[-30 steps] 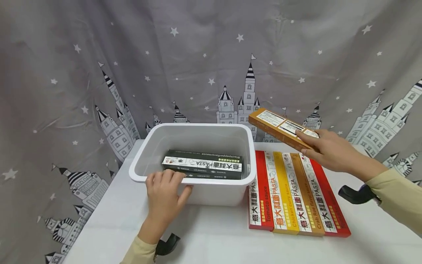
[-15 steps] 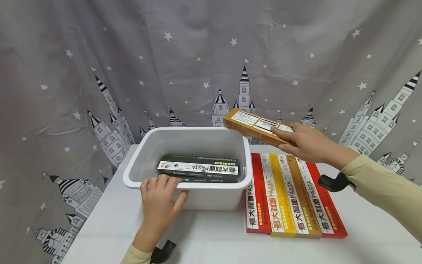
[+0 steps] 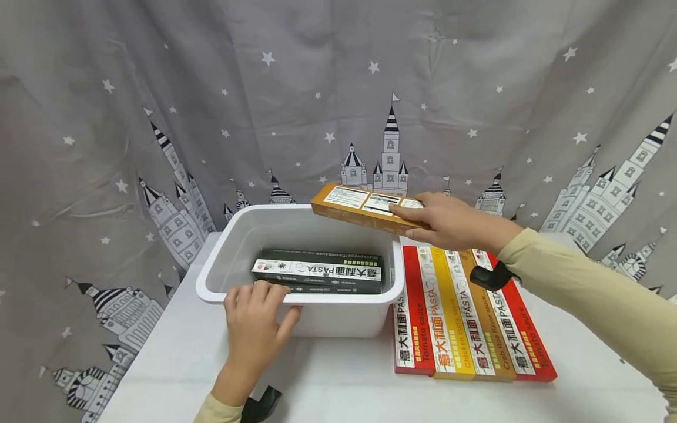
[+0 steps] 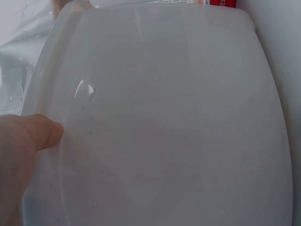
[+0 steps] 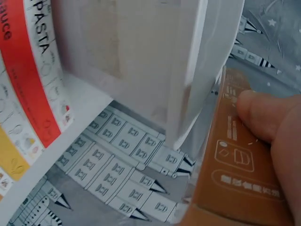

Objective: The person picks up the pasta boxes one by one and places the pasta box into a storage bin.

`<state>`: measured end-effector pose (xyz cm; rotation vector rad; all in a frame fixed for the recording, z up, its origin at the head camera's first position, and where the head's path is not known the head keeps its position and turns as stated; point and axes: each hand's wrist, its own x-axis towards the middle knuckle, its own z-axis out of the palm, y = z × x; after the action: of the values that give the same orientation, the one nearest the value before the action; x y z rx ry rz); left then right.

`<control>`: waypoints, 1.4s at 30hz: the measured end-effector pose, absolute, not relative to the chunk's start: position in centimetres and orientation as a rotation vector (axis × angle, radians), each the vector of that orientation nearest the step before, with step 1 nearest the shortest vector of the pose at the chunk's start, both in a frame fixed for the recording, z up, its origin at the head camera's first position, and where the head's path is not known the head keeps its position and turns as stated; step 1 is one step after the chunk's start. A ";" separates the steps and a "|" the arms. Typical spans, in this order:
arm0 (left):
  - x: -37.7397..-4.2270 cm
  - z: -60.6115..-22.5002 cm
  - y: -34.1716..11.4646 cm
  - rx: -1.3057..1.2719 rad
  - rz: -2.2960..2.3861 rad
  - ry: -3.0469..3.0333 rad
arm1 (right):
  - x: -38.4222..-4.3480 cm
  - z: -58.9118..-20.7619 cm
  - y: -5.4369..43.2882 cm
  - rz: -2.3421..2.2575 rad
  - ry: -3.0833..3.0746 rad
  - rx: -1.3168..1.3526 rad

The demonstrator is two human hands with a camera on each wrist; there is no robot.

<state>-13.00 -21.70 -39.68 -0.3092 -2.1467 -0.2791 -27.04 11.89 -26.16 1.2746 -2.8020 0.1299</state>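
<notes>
My right hand (image 3: 446, 220) grips one end of an orange-brown pasta box (image 3: 365, 205), held nearly level above the far right part of the white bin (image 3: 338, 317). In the right wrist view the thumb presses on the side of this brown box (image 5: 235, 165). My left hand (image 3: 256, 329) holds the bin's near rim, fingers over the edge and thumb outside; in the left wrist view the thumb lies against the bin wall (image 4: 164, 117). Inside the bin lie dark green black pepper pasta boxes (image 3: 317, 270), one above another.
Right of the bin, several pasta boxes lie side by side on the white table: a red tomato sauce box (image 3: 420, 311), a yellow chicken curry box (image 3: 455, 317), a brown crab roe box (image 3: 492, 317) and another red box (image 3: 529, 329). A grey castle-print curtain (image 3: 338, 88) hangs behind.
My right hand has carried the brown pasta box leftward, from above the table boxes to over the bin. My left hand stays on the rim; the view has shifted slightly.
</notes>
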 end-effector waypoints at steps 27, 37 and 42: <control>-12.6 -39.5 -21.8 -0.318 -0.277 -2.171 | -27.1 -27.3 2.7 0.119 -2.690 1.557; -12.7 -39.6 -21.5 -0.325 -0.296 -2.154 | -27.2 -28.1 1.9 0.051 -2.711 1.590; -12.8 -39.6 -21.5 -0.317 -0.309 -2.155 | -27.2 -28.0 1.8 0.039 -2.708 1.583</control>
<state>-12.80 -21.55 -39.56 -0.3167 -2.1547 -0.3087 -27.19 1.81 -28.05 1.5831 -2.7078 0.0388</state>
